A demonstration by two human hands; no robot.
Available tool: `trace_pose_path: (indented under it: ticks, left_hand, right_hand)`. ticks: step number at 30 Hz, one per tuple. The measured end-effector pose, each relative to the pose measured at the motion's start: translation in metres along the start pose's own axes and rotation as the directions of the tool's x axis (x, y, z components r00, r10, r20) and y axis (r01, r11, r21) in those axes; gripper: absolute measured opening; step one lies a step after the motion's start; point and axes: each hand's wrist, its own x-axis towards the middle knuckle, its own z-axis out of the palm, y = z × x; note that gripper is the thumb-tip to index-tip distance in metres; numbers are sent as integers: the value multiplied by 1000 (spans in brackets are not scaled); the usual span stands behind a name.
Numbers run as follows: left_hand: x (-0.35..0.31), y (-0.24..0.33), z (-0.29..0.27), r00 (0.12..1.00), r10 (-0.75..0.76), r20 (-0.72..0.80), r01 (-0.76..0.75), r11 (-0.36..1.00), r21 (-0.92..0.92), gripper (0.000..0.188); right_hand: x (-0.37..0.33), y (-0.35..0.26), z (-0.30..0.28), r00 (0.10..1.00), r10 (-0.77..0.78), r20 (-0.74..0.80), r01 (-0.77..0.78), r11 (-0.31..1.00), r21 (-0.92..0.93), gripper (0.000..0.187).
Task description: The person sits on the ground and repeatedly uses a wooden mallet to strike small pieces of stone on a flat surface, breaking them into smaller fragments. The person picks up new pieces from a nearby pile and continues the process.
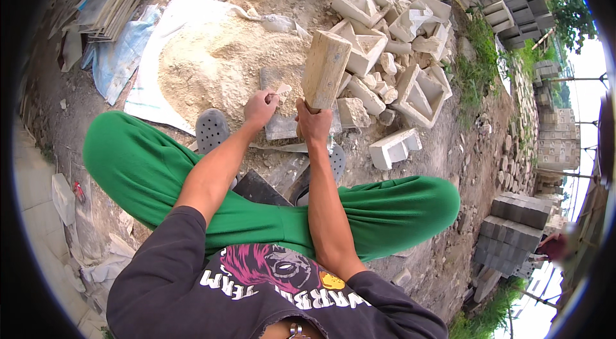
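Observation:
My right hand (pixel 314 122) is wrapped round the lower end of a wooden mallet (pixel 326 69); its thick, block-shaped head stands raised above the fist. To its left, my left hand (pixel 260 109) has its fingers pinched on a small pale stone chunk (pixel 283 90). Both hands are over a flat grey slab (pixel 281 127) on the ground between my feet. A heap of tan crushed stone (pixel 205 60) lies on a white sheet (pixel 144 92) just beyond my left hand. Broken pale blocks (pixel 366 95) are piled to the right of the mallet.
Hollow, angular cast blocks (pixel 420 95) lie at the right of the pile, with one loose block (pixel 394 148) nearer me. Stacked boards (pixel 109 8) and a blue sheet (pixel 115 60) are at far left. Grey blocks (pixel 510 236) stand at right, near another person (pixel 553 247).

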Motion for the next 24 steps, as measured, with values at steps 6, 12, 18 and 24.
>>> trace_pose_path:
  ticks: [6,12,18,24]
  left_hand:
    - [5,1,12,997,45,-57,-47,999,-25,29]
    - [2,-7,3,997,19,-76,-19,1000,0,32]
    - [1,-2,5,995,-6,-97,2,999,-41,27]
    - [7,-6,9,996,22,-81,-22,1000,-2,31]
  right_hand:
    - [11,84,5,955,289,62,-238,878,-414,44]
    - [2,14,-8,976,217,-5,-214,958,-191,36]
    - [9,13,0,999,17,-40,-19,999,-45,26]
    - [6,60,3,943,324,80,-265,873,-409,38]
